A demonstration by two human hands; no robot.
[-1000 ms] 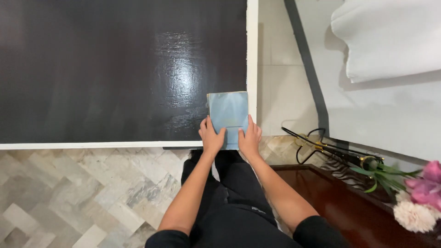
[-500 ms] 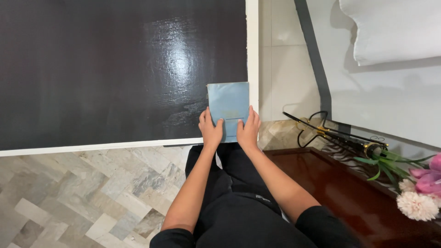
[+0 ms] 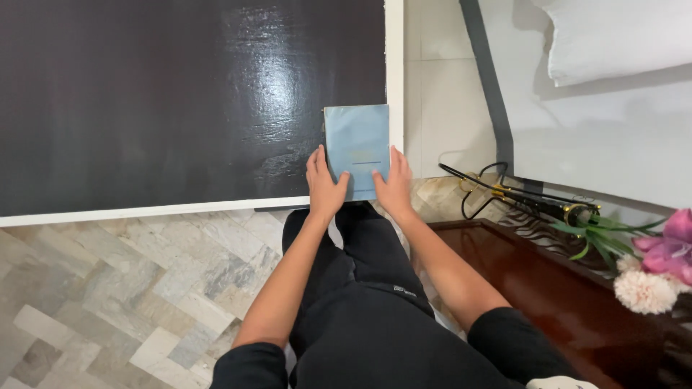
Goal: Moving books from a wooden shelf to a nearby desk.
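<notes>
Two hands are closed around the lower edges of a pale blue book (image 3: pixel 356 148), held upright over the knees: the left hand (image 3: pixel 324 189) grips its left side, the right hand (image 3: pixel 394 189) its right. Behind the book, a black panel (image 3: pixel 166 94) with a white border is seen; pink flowers (image 3: pixel 667 248) are set on a dark wooden table (image 3: pixel 548 288) nearby.

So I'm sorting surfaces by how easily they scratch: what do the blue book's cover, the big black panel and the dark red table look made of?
The blue book, held at its lower edge by the left hand and right hand, looks like matte paper or card, showing no glare. The black panel seems gloss-painted, with a bright reflection. The red-brown table looks like polished wood, though it could be veneer.
</notes>
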